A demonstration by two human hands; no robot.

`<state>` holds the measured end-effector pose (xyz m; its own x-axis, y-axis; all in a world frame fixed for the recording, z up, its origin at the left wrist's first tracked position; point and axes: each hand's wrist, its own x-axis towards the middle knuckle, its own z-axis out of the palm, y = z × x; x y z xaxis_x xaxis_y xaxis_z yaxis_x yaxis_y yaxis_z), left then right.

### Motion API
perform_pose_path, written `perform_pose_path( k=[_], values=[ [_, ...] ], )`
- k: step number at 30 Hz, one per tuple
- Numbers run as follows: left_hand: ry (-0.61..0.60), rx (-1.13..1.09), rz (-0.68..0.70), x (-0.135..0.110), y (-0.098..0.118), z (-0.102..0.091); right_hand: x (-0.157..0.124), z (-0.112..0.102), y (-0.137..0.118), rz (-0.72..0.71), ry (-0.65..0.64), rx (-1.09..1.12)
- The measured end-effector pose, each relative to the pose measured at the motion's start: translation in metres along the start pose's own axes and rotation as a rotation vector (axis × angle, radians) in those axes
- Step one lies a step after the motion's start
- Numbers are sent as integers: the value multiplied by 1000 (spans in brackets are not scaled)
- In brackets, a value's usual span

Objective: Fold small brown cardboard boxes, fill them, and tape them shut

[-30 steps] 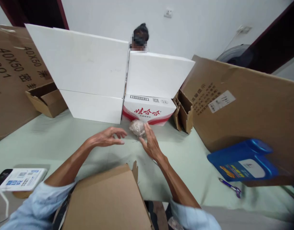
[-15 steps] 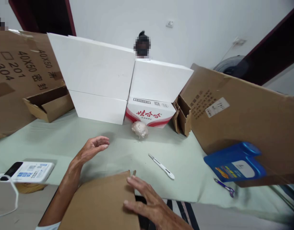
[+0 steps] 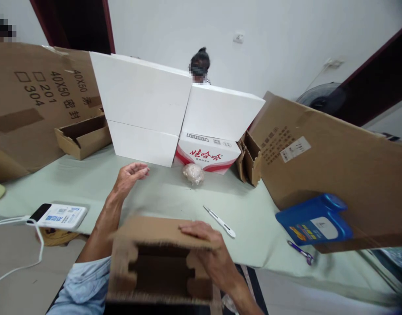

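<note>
A brown cardboard box (image 3: 155, 228) is tilted at the table's near edge, its open side with notched inner flaps facing me. My right hand (image 3: 212, 251) grips its right side, with fingers over the top panel. My left hand (image 3: 131, 177) is raised above the table beyond the box, fingers loosely bent and apart from the thumb, with nothing visible in it. Its forearm passes along the box's left side. A white utility knife (image 3: 219, 221) lies on the green tablecloth to the right. Farther back sits a crumpled ball of clear plastic wrap or tape (image 3: 193, 174).
White boxes (image 3: 145, 105) and a red-and-white printed carton (image 3: 207, 153) stand at the back. Large cardboard panels (image 3: 319, 175) flank the table. A blue bottle (image 3: 314, 221), a purple pen-like tool (image 3: 300, 252) and a white corded device (image 3: 63, 216) lie around. Someone's head (image 3: 200, 65) shows behind the boxes.
The cardboard box has turned so its open side now faces me. My right hand has shifted up onto its top and right edge. My left hand has moved slightly farther forward.
</note>
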<state>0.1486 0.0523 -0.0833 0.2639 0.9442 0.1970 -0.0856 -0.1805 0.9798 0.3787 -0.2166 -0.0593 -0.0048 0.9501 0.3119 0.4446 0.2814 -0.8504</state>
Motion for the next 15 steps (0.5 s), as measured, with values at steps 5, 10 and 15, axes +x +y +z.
perform_pose_path(
  k=[5,10,15],
  values=[
    [-90,-20,262,-54,52,-38,55,-23,-6,307,-51,148],
    [-429,504,397,-99,83,-48,82,-15,12,454,-98,200],
    [-465,849,409,-93,83,-37,85,-13,9,256,143,-131]
  ],
)
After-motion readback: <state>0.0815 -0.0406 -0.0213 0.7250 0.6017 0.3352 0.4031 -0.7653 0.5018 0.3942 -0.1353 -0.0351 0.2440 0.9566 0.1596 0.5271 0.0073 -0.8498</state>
